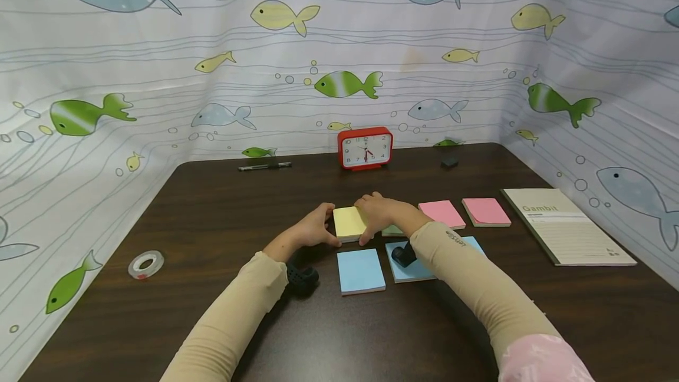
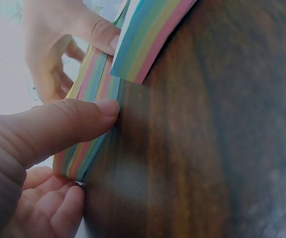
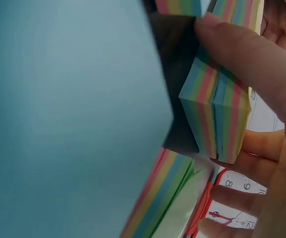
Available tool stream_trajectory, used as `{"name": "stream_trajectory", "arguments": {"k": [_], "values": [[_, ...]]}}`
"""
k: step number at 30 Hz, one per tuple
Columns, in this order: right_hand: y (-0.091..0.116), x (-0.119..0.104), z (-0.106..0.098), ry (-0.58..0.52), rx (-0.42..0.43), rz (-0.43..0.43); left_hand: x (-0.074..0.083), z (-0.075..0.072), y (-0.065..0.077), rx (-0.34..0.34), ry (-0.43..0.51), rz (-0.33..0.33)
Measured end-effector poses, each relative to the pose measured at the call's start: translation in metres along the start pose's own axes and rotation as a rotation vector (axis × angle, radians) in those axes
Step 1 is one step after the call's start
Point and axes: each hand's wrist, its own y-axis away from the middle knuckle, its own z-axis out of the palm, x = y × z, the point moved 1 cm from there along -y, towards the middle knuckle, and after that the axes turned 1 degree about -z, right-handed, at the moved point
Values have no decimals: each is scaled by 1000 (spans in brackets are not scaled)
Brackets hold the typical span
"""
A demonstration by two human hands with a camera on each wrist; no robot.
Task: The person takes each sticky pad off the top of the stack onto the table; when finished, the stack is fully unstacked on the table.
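Two sticky note pads (image 1: 348,224), stacked with a yellow sheet on top, sit mid-table between my hands. My left hand (image 1: 309,231) grips the stack's left side, thumb along the near edge. From the right, my right hand (image 1: 385,216) holds the same stack, its thumb also on the near edge. The right wrist view shows the striped layers of both pads (image 3: 224,114) lined up one over the other. Closest in front lies a blue sticky note pad (image 1: 362,271). A second blue pad (image 1: 412,274) is partly hidden under my right forearm.
Behind my right wrist a green pad (image 1: 392,231) peeks out, with two pink pads (image 1: 442,213) (image 1: 485,212) beyond. A notebook (image 1: 567,229) lies far right, a tape roll (image 1: 145,264) at left. At the back are a pen (image 1: 265,166), red clock (image 1: 366,149) and small dark block (image 1: 449,162).
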Motion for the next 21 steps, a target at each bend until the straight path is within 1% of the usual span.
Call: {"name": "stream_trajectory", "arguments": {"k": [5, 11, 14, 18, 21], "values": [[0, 0, -2, 42, 53, -27, -1, 0, -1, 1, 10, -7], [6, 2, -5, 0, 112, -47, -3, 1, -4, -1, -19, 18], [9, 4, -5, -21, 137, -48, -4, 1, -5, -5, -17, 20], [15, 7, -4, -33, 144, -43, -3, 1, -5, -7, -3, 15], [20, 8, -4, -37, 140, -37, -2, 0, -4, -1, -1, -5]]}}
